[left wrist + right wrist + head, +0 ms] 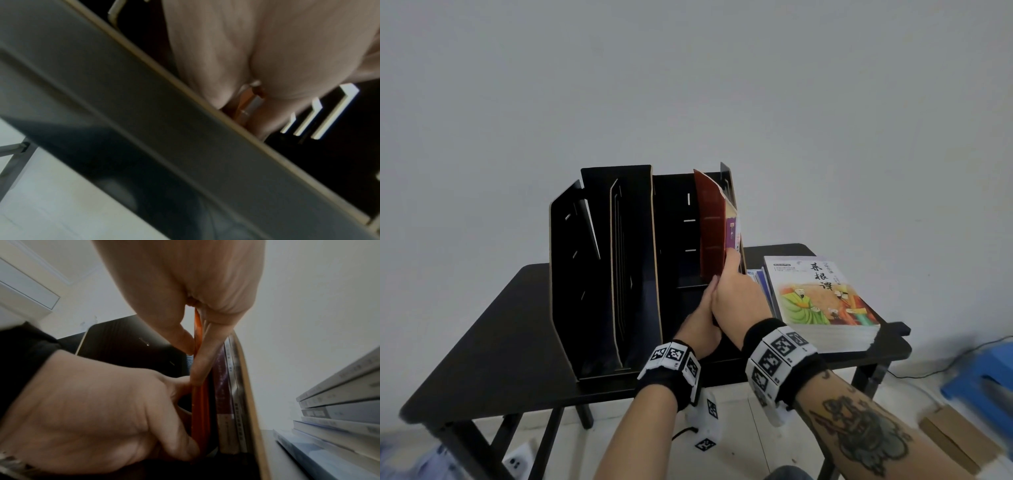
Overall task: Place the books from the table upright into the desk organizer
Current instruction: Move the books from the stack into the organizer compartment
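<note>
A red-brown book (710,222) stands upright in the rightmost bay of the black desk organizer (633,240), beside a purple book (731,233). My right hand (729,270) pinches the red book's front edge between thumb and fingers; in the right wrist view the pinch (194,353) sits on the orange-red cover (200,410). Just below it, my left hand (707,301) curls round the same book's lower front edge. The left wrist view is mostly my palm (246,48), with a sliver of the book (245,100) showing. The book's bottom is hidden behind my hands.
A stack of several books (822,294) lies flat on the black table (500,342) right of the organizer, close to my right wrist. The organizer's left and middle bays hold nothing visible. A blue stool (983,373) and a cardboard box (959,442) sit on the floor at right.
</note>
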`<state>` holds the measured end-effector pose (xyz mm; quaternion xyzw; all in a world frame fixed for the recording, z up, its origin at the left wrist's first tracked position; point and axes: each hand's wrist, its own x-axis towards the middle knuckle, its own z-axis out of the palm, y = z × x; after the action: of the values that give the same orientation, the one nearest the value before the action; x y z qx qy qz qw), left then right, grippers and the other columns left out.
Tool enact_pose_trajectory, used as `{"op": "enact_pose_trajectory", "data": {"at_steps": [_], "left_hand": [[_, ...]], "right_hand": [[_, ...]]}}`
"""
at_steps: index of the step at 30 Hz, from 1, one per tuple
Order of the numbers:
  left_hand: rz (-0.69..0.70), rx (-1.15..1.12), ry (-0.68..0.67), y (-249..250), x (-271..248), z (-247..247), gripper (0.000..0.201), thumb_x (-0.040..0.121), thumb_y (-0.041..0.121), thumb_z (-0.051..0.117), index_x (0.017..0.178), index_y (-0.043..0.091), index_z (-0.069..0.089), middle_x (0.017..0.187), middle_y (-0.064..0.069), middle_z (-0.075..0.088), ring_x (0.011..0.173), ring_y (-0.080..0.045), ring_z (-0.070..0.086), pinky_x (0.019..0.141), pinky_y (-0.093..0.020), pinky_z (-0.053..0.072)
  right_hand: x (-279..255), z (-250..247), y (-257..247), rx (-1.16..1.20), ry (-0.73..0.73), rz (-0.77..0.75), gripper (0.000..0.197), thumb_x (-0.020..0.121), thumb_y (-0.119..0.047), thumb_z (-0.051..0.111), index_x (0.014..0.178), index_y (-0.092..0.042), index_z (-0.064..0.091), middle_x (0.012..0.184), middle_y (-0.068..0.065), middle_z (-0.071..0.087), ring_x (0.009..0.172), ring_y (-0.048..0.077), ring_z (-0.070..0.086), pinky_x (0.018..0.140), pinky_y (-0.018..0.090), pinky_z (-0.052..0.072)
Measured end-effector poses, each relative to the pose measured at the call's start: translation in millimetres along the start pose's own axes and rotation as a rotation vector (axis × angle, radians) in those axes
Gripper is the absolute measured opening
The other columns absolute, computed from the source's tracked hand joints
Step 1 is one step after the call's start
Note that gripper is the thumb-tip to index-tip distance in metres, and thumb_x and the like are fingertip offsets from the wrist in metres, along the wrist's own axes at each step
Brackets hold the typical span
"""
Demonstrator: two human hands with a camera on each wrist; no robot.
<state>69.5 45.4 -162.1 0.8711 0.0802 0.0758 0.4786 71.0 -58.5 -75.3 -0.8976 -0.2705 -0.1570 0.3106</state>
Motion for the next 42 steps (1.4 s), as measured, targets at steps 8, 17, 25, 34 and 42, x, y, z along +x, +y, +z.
{"op": "enact_pose_trajectory", "data": {"at_steps": [8, 17, 25, 34, 42], "left_hand": [[0.015, 0.096, -0.020, -2, 0, 0, 0.085, 0.091, 0.020, 0.056, 0.151, 0.050, 0.005, 0.128, -0.001, 0.060, 0.110, -0.016, 0.061, 0.102, -0.041, 0.049], [-0.016, 0.113, -0.017, 19, -15, -6, 0.106, 0.085, 0.001, 0.057, 0.149, 0.056, -0.006, 0.134, -0.002, 0.060, 0.116, -0.021, 0.062, 0.104, -0.038, 0.047], [-0.041, 0.085, -0.043, 22, -17, -7, 0.111, 0.089, -0.002, 0.057, 0.140, 0.067, -0.014, 0.152, 0.000, 0.044, 0.127, -0.019, 0.056, 0.107, -0.040, 0.046], [-0.080, 0.097, -0.036, 25, -19, -7, 0.111, 0.091, 0.000, 0.059, 0.142, 0.065, -0.015, 0.153, -0.002, 0.043, 0.124, -0.019, 0.057, 0.106, -0.039, 0.047], [-0.067, 0.080, -0.048, 29, -23, -9, 0.110, 0.090, -0.001, 0.058, 0.140, 0.065, -0.015, 0.154, -0.001, 0.042, 0.130, -0.019, 0.053, 0.109, -0.038, 0.044]], "right_hand": [[0, -2, 2, 0.002, -0.021, 0.009, 0.042, 0.093, -0.007, 0.047, 0.127, -0.013, 0.024, 0.082, 0.014, 0.068, 0.075, 0.033, 0.068, 0.068, 0.043, 0.058], [-4, -52, 3, 0.034, 0.099, 0.037, 0.035, 0.084, -0.022, 0.050, 0.117, -0.022, 0.037, 0.083, -0.002, 0.063, 0.070, 0.024, 0.060, 0.068, 0.035, 0.047], [16, -58, 73, -0.290, -0.052, 0.227, 0.045, 0.087, -0.038, 0.051, 0.121, -0.008, 0.045, 0.117, 0.014, 0.054, 0.105, 0.031, 0.050, 0.083, 0.038, 0.043], [10, -47, 90, -0.629, -0.300, 0.257, 0.061, 0.077, -0.067, 0.051, 0.109, -0.015, 0.059, 0.106, 0.008, 0.064, 0.100, 0.028, 0.056, 0.083, 0.038, 0.044], [16, -64, 62, -0.574, -0.230, 0.109, 0.027, 0.089, -0.030, 0.050, 0.107, -0.013, 0.062, 0.085, 0.004, 0.061, 0.076, 0.025, 0.059, 0.068, 0.030, 0.049]]}}
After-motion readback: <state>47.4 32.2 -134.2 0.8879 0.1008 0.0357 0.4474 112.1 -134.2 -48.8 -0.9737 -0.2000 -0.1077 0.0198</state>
